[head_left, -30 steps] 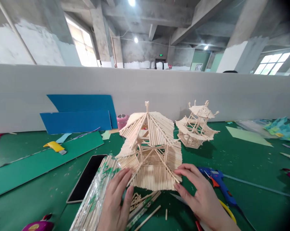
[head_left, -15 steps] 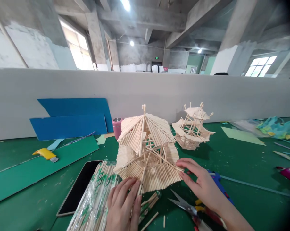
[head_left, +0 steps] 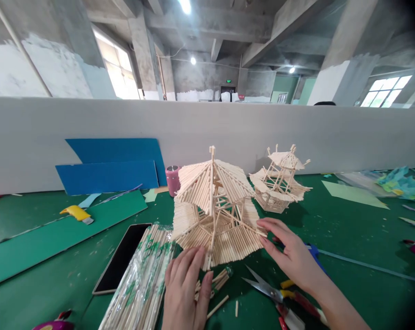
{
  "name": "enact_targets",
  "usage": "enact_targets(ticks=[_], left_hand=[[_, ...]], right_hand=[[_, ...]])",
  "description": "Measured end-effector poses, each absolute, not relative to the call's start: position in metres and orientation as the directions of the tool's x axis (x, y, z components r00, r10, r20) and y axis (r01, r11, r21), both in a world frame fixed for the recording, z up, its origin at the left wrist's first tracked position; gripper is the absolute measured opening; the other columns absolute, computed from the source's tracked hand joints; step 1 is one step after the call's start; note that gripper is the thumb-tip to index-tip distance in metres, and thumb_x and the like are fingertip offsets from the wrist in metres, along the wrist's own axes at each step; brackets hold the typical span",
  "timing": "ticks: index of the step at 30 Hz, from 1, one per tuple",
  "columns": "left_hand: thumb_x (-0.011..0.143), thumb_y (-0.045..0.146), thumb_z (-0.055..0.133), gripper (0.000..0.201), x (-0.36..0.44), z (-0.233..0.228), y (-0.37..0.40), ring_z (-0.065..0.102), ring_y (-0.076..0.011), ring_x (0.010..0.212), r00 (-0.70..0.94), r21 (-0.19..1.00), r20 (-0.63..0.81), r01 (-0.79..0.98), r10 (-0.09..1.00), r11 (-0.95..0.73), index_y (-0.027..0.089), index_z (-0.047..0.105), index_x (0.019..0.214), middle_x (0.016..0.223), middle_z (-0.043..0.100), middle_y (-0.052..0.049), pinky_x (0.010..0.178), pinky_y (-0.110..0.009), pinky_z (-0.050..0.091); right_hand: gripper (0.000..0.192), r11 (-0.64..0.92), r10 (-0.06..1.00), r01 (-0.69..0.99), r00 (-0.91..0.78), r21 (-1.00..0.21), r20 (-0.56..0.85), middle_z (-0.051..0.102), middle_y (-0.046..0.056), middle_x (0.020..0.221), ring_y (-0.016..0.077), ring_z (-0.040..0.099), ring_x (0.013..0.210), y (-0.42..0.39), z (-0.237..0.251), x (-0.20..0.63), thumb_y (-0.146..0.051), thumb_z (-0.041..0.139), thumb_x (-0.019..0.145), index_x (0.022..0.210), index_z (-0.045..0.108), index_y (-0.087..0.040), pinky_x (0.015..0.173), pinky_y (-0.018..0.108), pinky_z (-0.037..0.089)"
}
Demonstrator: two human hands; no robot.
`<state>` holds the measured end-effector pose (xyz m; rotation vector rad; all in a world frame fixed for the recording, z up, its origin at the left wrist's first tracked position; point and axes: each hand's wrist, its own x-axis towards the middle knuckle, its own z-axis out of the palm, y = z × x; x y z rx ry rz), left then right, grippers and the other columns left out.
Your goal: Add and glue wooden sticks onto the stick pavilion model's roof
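Observation:
A model pavilion [head_left: 197, 192] built of pale wooden sticks stands before me, with an upper roof over a wider lower roof. My left hand [head_left: 186, 286] is at its front corner, fingers curled against the lower roof edge and thumb below. At the right corner of that lower roof, my right hand [head_left: 290, 252] grips the edge between thumb and fingers. Under the model's front lies a small opened bundle of sticks [head_left: 221, 282], partly hidden by my left hand. Scissors [head_left: 267, 289] lie open beneath my right forearm.
A smaller stick pavilion [head_left: 279, 183] stands behind on the right. Left are bagged sticks [head_left: 141, 275], a black phone [head_left: 121, 261], a yellow cutter [head_left: 75, 212] and a pink cup [head_left: 173, 181]. Blue boards [head_left: 107, 176] lean on the white partition [head_left: 200, 123]. A blue tool [head_left: 312, 251] is behind my right wrist.
The view has shifted slightly, so the things appear a little further right. Both hands stay at the same corners of the model pavilion, which shows little change.

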<state>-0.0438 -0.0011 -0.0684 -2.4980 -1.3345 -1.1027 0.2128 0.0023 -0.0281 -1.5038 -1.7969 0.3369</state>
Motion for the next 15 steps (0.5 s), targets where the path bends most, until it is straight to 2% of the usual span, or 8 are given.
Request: enact_targets(ticks=[3,5,8,12,15], left_hand=[[0.083,0.013,0.048,0.04,-0.049,-0.06,-0.01,0.048,-0.0295,0.106,0.258,0.299,0.688,0.75,0.678,-0.589,0.015,0.042,0.122,0.112,0.053,-0.017,0.085,-0.046,0.042],[0.081,0.01,0.05,0.035,-0.055,-0.054,-0.014,0.051,-0.0278,0.101,0.205,0.337,0.719,0.733,0.664,-0.591,0.017,0.048,0.115,0.104,0.056,-0.014,0.083,-0.044,0.043],[0.077,0.008,0.054,0.027,-0.067,-0.052,-0.02,0.057,-0.024,0.086,0.204,0.33,0.721,0.739,0.662,-0.587,0.021,0.054,0.101,0.09,0.061,-0.008,0.075,-0.039,0.045],[0.081,0.011,0.05,0.015,-0.075,-0.061,-0.03,0.058,-0.0209,0.077,0.406,0.307,0.533,0.725,0.742,-0.617,0.019,0.059,0.089,0.08,0.064,-0.006,0.071,-0.036,0.045],[0.084,0.013,0.045,0.016,-0.07,-0.071,-0.038,0.057,-0.0201,0.075,0.526,0.268,0.366,0.731,0.768,-0.628,0.018,0.06,0.084,0.077,0.064,-0.006,0.07,-0.035,0.044]], right_hand=[[0.031,0.241,0.902,0.74,0.068,-0.628,0.426,0.052,0.01,0.116,0.022,0.056,0.1,-0.007,-0.026,0.215,-0.034,0.05,0.084,0.112,0.054,-0.022,0.074,0.033,0.051],[0.03,0.233,0.866,0.737,0.139,-0.635,0.48,0.054,0.009,0.112,0.0208,0.056,0.096,-0.015,-0.026,0.217,-0.033,0.051,0.084,0.111,0.055,-0.022,0.075,0.033,0.049],[0.023,0.236,0.825,0.707,0.216,-0.667,0.522,0.059,0.006,0.102,0.0182,0.058,0.085,-0.03,-0.03,0.216,-0.031,0.052,0.084,0.104,0.057,-0.022,0.072,0.031,0.049],[0.017,0.249,0.87,0.657,0.172,-0.712,0.463,0.062,0.004,0.091,0.0161,0.059,0.077,-0.051,-0.045,0.202,-0.027,0.052,0.084,0.099,0.058,-0.023,0.068,0.028,0.049],[0.017,0.255,0.924,0.606,0.077,-0.753,0.375,0.062,0.002,0.087,0.0144,0.059,0.074,-0.063,-0.058,0.185,-0.025,0.051,0.085,0.101,0.057,-0.024,0.063,0.024,0.049]])
